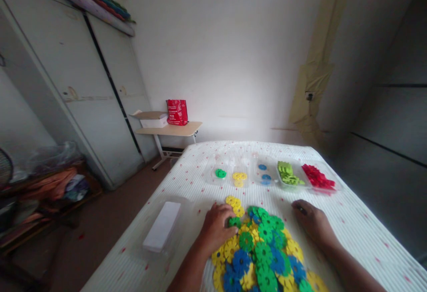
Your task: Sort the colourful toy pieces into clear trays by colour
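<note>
A heap of flower-shaped plastic discs (263, 256), green, yellow and blue, lies on the table in front of me. At its left edge, my left hand (218, 223) has thumb and fingers closed round a green disc (234, 221). Several yellow discs (235, 204) lie just beyond those fingers. To the right of the heap, apart from it, my right hand (312, 221) rests on the tablecloth with its fingers curled in. Whatever may be inside that hand is hidden.
Clear containers stand in a row behind the heap, holding green discs (220, 173), yellow discs (239, 176), blue discs (266, 179), light green pieces (287, 174) and red pieces (318, 178). A clear tray with a white block (162, 227) sits at left.
</note>
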Tool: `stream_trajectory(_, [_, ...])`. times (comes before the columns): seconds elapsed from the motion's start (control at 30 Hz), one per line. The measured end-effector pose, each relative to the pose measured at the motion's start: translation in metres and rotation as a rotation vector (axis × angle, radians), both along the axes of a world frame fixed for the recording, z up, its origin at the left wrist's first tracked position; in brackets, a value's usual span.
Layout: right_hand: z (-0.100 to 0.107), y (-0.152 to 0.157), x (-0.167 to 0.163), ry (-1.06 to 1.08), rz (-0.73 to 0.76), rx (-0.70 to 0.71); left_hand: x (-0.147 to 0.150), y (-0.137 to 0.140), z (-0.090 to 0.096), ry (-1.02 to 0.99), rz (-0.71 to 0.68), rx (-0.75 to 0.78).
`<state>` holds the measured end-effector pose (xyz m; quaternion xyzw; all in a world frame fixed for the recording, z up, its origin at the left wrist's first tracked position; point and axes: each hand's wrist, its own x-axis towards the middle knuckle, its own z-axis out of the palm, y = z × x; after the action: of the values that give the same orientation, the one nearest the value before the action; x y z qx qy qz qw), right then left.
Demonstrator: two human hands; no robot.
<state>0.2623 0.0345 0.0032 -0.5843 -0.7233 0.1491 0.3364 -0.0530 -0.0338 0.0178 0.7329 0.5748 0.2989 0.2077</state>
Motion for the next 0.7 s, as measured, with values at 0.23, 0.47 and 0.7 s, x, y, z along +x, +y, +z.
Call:
stream_trajectory(0.23, [-0.001, 0.0, 0.001, -0.014, -0.002, 0.005, 0.007, 0.0, 0.0, -0.022, 0.018, -0.022])
stream_trajectory(0.47, [0.004, -0.002, -0.001, 0.005, 0.002, 0.0, 0.004, 0.003, -0.008, -0.197, 0.048, -0.025])
stream_trajectory(0.7, [0.003, -0.001, -0.002, 0.015, 0.0, -0.004, -0.004, 0.006, -0.003, -0.619, 0.081, -0.267])
